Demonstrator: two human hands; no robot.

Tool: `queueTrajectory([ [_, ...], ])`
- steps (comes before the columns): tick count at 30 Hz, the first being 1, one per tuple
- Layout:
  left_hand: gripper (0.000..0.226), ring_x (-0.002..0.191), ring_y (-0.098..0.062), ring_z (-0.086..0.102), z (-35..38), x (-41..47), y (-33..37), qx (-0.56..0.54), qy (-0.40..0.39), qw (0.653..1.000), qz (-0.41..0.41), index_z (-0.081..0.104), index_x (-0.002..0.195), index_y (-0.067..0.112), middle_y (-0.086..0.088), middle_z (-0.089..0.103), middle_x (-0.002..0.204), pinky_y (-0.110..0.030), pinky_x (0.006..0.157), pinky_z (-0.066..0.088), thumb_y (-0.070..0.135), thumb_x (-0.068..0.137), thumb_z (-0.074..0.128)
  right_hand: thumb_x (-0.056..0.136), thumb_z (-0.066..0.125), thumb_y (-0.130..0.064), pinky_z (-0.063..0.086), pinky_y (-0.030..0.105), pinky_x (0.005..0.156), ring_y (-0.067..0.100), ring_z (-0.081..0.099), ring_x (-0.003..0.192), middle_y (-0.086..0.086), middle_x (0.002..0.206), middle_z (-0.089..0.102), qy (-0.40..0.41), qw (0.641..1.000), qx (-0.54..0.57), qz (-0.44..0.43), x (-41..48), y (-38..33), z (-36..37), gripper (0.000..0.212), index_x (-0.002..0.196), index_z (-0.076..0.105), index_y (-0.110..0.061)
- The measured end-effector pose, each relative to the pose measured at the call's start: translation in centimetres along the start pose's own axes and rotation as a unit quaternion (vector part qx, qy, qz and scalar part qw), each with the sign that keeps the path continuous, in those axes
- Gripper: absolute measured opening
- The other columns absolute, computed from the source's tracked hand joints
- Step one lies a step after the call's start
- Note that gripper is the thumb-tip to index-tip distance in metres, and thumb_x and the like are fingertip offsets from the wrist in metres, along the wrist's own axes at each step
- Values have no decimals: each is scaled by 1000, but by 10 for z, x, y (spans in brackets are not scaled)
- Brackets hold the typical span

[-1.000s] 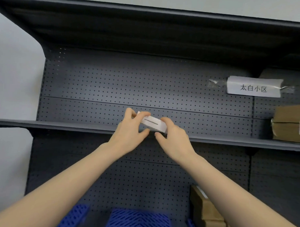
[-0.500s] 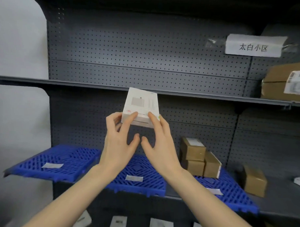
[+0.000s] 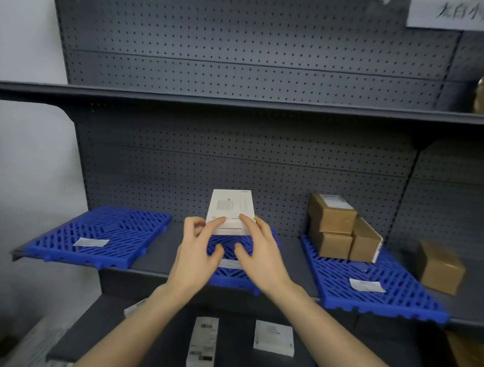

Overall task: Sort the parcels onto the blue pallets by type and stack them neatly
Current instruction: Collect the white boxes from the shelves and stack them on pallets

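Three brown boxes (image 3: 331, 214) — back of right pallet (image 3: 341, 280).

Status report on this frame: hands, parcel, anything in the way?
Left hand and right hand both pinching white box. Box over middle blue pallet, contact unclear. Brown boxes stacked on right pallet, apart from it.

A parcel storeroom: grey pegboard shelving (image 3: 239, 73) carries blue pallets (image 3: 96, 233), with stacked cardboard boxes (image 3: 332, 227) on the right-hand pallet.
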State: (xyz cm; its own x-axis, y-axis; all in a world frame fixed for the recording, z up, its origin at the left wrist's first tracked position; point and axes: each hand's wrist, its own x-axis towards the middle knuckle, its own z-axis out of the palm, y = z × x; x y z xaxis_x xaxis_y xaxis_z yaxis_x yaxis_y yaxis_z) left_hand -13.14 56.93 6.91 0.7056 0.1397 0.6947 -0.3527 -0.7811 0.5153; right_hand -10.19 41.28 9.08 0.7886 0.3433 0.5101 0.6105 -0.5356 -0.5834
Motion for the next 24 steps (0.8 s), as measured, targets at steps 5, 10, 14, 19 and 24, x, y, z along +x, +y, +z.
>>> queueTrajectory([
  [5, 48, 92, 9, 47, 19, 25, -65, -3, -68, 997, -30, 52, 131, 32, 7, 31, 112, -9, 73, 36, 12, 88, 60, 94, 52, -21, 30, 16, 97, 11, 36, 131, -4, 151, 26, -28, 999, 7, 46, 37, 35, 52, 55, 144, 33, -28],
  [10, 45, 84, 0, 49, 41, 45, -128, -2, -127, 991, -34, 53, 129, 29, 6, 32, 107, -9, 68, 40, 12, 88, 60, 93, 54, -19, 34, 16, 96, 13, 41, 128, -2, 147, 33, -48, 995, 2, 84, 71, 64, 99, 52, 142, 37, -26],
  [14, 47, 78, -9, 51, 57, 59, -164, 15, -171, 984, -42, 50, 132, 31, 6, 30, 107, -23, 74, 46, 14, 89, 59, 94, 53, -19, 36, 23, 101, 16, 40, 129, 1, 147, 34, -72, 992, -11, 108, 89, 84, 123, 53, 143, 35, -26],
  [19, 44, 87, -14, 53, 71, 69, -191, 16, -205, 978, -41, 50, 131, 29, 4, 32, 110, -34, 84, 49, 20, 90, 61, 95, 52, -25, 34, 31, 109, 20, 32, 137, 3, 152, 28, -118, 983, -47, 130, 107, 102, 143, 56, 146, 30, -26],
  [24, 44, 93, -11, 51, 84, 71, -206, 25, -233, 971, -39, 47, 134, 27, 4, 32, 118, -32, 89, 49, 30, 92, 59, 96, 50, -32, 30, 35, 113, 24, 18, 145, 7, 160, 9, -176, 968, -81, 158, 116, 112, 152, 65, 151, 16, -27],
])
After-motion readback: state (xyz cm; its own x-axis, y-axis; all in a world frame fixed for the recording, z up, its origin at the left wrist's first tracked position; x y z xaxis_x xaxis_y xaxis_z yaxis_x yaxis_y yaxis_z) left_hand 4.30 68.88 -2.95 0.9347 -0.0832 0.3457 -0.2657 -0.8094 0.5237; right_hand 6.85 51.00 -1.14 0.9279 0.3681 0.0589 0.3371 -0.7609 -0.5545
